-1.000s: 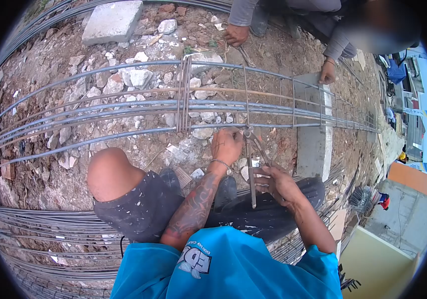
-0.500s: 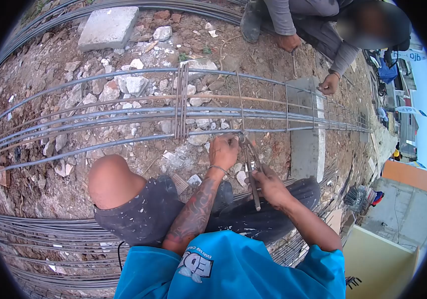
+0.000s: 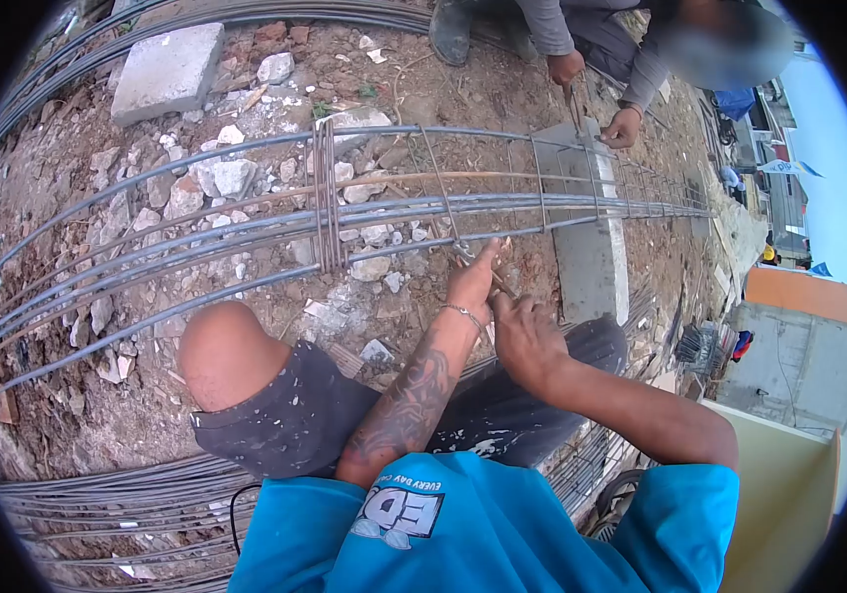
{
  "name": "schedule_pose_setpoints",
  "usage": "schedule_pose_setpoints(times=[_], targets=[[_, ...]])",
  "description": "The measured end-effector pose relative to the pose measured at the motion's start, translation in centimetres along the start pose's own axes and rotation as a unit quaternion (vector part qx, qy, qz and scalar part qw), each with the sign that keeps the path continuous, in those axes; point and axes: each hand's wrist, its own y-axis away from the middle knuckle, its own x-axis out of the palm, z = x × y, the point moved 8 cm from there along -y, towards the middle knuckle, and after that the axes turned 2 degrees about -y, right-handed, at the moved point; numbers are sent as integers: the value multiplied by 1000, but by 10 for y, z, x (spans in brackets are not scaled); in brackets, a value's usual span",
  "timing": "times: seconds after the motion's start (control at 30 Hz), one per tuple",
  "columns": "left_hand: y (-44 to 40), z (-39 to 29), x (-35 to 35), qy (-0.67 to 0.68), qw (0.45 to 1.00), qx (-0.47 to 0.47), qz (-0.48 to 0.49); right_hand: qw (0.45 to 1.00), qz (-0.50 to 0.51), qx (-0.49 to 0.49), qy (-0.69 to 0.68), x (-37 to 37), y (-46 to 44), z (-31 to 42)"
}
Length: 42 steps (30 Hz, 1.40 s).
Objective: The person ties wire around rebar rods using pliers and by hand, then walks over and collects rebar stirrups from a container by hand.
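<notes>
Brown dirt strewn with white and reddish rubble formed the ground (image 3: 68, 222). At the left, a pale concrete slab (image 3: 169, 74) lay far off, and bundled steel bars (image 3: 117, 489) lay near, behind a bare knee (image 3: 231, 361). A rebar cage (image 3: 394, 209) stretched across the middle, its long grey-blue and rusty bars spread wide at the left and drawn closer at the right. Several rusty stirrups (image 3: 328, 198) stood bunched around those bars; rightward, a single leaning stirrup (image 3: 437, 178) met the near bar. At that crossing was the head of worn, brownish pincers (image 3: 465, 254). The left hand (image 3: 471, 287) was right beside them, one digit stretched outward; whether its fingers pinched anything could not be told. The right hand (image 3: 530, 341) had its fingers curled tight around the pincers' handles. Farther right, a grey concrete block (image 3: 587, 252) lay beneath the cage, and past its far end a crouched co-worker's hand (image 3: 566, 67) gripped a thin metal tool (image 3: 573, 104). An orange wall (image 3: 802, 295) stood above a bare grey wall (image 3: 789, 371) at the far right, near a pale yellow panel (image 3: 769, 494).
</notes>
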Motion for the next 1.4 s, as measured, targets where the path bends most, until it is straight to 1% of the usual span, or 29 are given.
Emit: schedule_pose_setpoints(times=[0.07, 0.1, 0.13, 0.17, 0.23, 0.27, 0.3, 0.33, 0.37, 0.47, 0.5, 0.53, 0.6, 0.63, 0.67, 0.7, 0.73, 0.77, 0.87, 0.9, 1.0, 1.1, 1.13, 1.17, 1.23, 1.27, 1.33, 1.37, 1.4], targets=[[-32, 11, -18, -82, 996, 40, -24, 993, -38, 38, -103, -4, 2, 4], [-28, 9, -19, -83, 996, 39, -21, 982, -113, 39, -150, -6, 8, 6], [-19, 5, -23, -120, 992, 28, -22, 981, -113, 42, -150, -2, 10, 5], [-12, 1, -25, -154, 988, 18, -24, 938, -105, 50, -327, 4, 10, -1], [-7, 0, -21, -128, 992, 14, 1, 784, -69, 83, -611, 14, 11, -11], [-3, -2, -20, -109, 994, 11, 24, 784, -66, 79, -612, 24, 8, -12], [2, -5, -18, -113, 993, -1, 34, 596, 53, 94, -796, 47, 3, 3], [2, -7, -21, -116, 993, 3, 30, 357, 169, 104, -913, 60, 5, 25], [1, -6, -21, -107, 993, 0, 43, 295, 191, 97, -931, 64, 7, 35], [-17, 0, -29, -81, 994, 7, 73, 256, 242, 26, -935, 83, -7, 48], [-23, 6, -31, -49, 995, -5, 86, 321, 216, 72, -919, 80, -5, 41], [-20, 8, -26, -18, 995, -17, 101, 316, 217, 69, -921, 71, -3, 39], [-15, 14, -17, -41, 994, -16, 98, 675, 172, 131, -706, 67, 1, 5], [-14, 11, -13, -30, 996, 28, 81, 756, 140, 135, -626, 55, 4, -7], [-12, 6, -11, -19, 995, 73, 66, 753, 137, 136, -629, 63, 2, -17], [-10, 2, -10, -73, 989, 114, 51, 902, -1, -31, -430, 47, -8, -22], [-8, 5, -8, -76, 990, 108, 50, 954, -134, -193, -185, 28, 0, -7], [-6, 6, -6, -91, 988, 113, 45, 957, -84, -191, -202, 37, -5, -11], [-14, 9, -11, -125, 984, 125, 3, 955, -116, -180, -205, 55, -14, -12], [-11, 7, -13, -136, 979, 149, -20, 940, -83, -78, -322, 64, -22, -21], [-13, 7, -22, -159, 971, 170, -51, 933, -98, -40, -343, 89, -34, -18], [-19, 11, -24, -171, 968, 181, -43, 941, -121, -86, -305, 91, -36, -15], [-4, -8, -34, -354, 849, 332, -208, 940, -121, -86, -306, 92, -35, -15], [20, -19, -27, -502, 648, 451, -353, 929, -124, -60, -342, 94, -34, -19], [113, -67, 15, -488, 434, 631, -420, 914, -137, -37, -380, 85, -35, -26], [113, -83, 10, -489, 429, 634, -418, 930, -116, -53, -346, 82, -36, -23], [65, -105, -17, -380, 745, 487, -252, 940, -96, -71, -320, 91, -31, -16], [69, -94, -19, -391, 744, 470, -269, 944, -121, -93, -293, 92, -31, -16], [64, -66, -26, -377, 771, 439, -266, 947, -146, -116, -263, 89, -31, -14]])
